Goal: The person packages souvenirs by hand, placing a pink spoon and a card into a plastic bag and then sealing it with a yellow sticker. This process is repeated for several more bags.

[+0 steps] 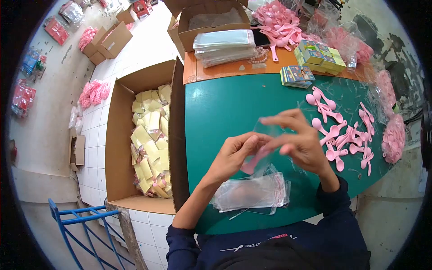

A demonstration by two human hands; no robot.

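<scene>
Head view. Both hands were raised just above the green table (pixel 216 103), with one clear bag (pixel 266 135) held between them. The left hand (pixel 234 155) had its fingers curled shut, pinching the bag's lower end. A pink spoon (pixel 253 163) showed through the film there, but it could not be told whether it sat fully inside. The right hand (pixel 302 145) pinched the bag's upper edge between thumb and fingers, with the index finger stretched out straight. Risk, as judged: the film looked thin and slick, so a loose pinch could let the bag slide and the spoon drop out of its mouth. The spoon bowl could also catch the bag's edge and crease it. The stack of empty bags (pixel 252 193) lay under the wrists, close to the near table edge, where a forearm could brush it off. Loose spoons (pixel 344 135) lay scattered to the right and could be knocked. Containers: a large cardboard box (pixel 118 135) stood open on the floor, left of the table, holding many yellow packets (pixel 146 148). An open carton (pixel 189 33) at the far end held what looked like clear film. Bulk bags of spoons (pixel 279 20) lay beyond it.
</scene>
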